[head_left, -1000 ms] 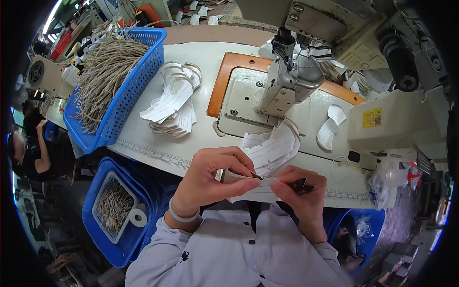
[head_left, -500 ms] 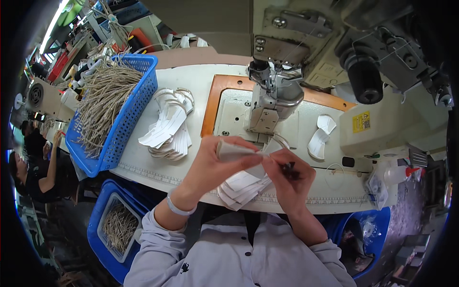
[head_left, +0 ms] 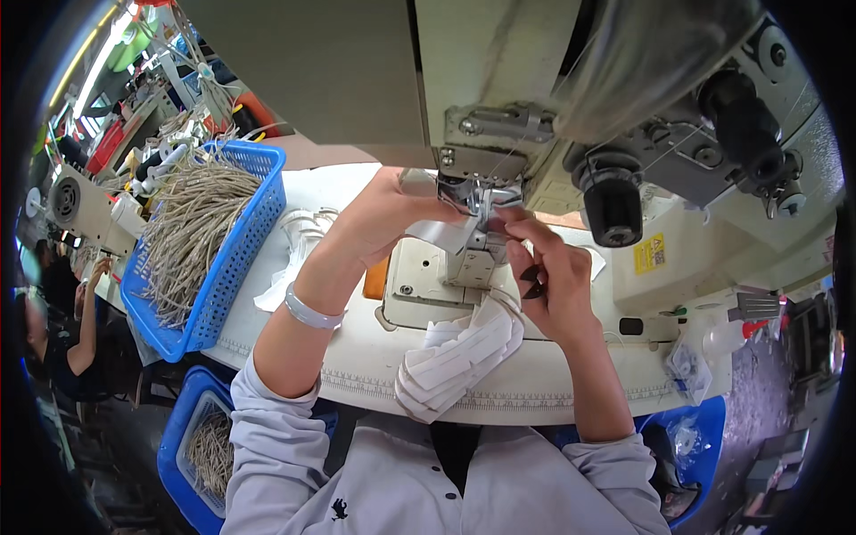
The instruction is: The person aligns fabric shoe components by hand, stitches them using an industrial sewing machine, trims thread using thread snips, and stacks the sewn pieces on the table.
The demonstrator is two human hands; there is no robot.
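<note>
My left hand (head_left: 379,214), with a bangle on its wrist, is closed on a white curved fabric piece (head_left: 450,235) at the needle area of the sewing machine (head_left: 477,259). The fingertips of my right hand (head_left: 562,281) are at the other side of the presser foot, close to the piece; whether they touch it is hidden. Curled in that palm is a small dark pair of thread snips (head_left: 532,283). A fanned stack of white pieces (head_left: 459,357) lies in front of the machine. Another pile of white pieces (head_left: 290,259) is partly behind my left forearm.
A blue basket (head_left: 267,178) full of beige cords stands at the left of the table. Blue bins (head_left: 174,428) sit below it, and another blue bin (head_left: 704,446) at the lower right. A plastic bottle (head_left: 724,339) stands at the right edge. Another person works at far left.
Both hands have moved forward from above the front stack to the needle area, carrying the white piece. The view has shifted closer to the machine head.
</note>
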